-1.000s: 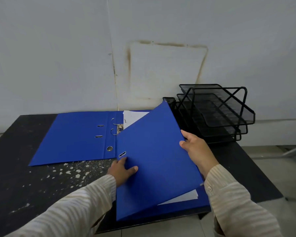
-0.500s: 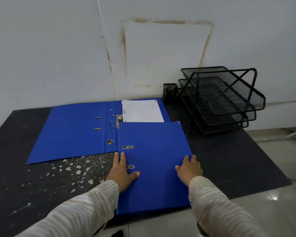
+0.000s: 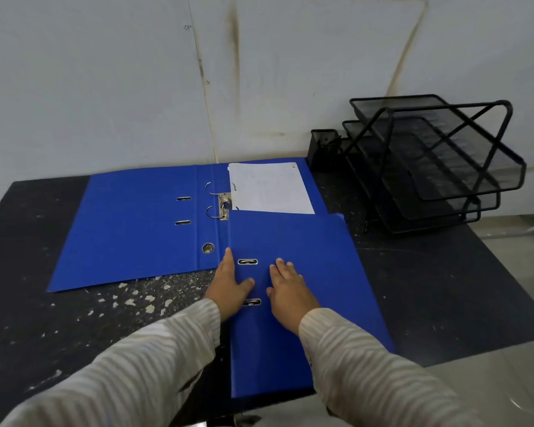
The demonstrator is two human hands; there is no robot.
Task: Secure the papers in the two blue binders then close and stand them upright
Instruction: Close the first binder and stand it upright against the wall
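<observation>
A closed blue binder [image 3: 309, 303] lies flat near the table's front edge. My left hand [image 3: 230, 286] rests flat on its spine edge, between the two metal slots. My right hand [image 3: 290, 292] presses flat on the cover just to the right. Behind it a second blue binder [image 3: 130, 226] lies open, its front cover spread to the left. Its metal rings [image 3: 216, 200] stand open, and white papers [image 3: 270, 188] lie on its right half. The closed binder overlaps the open one's near right corner.
The dark table [image 3: 74, 328] has white paint flecks at the front left. A black mesh letter tray [image 3: 435, 161] and a small black mesh holder [image 3: 322, 147] stand at the back right against the wall. Pale floor [image 3: 506, 380] shows past the table's right edge.
The near binder's cover came down from half-raised to fully shut. My right hand slid left across the cover, close to my left hand. The view tilted down.
</observation>
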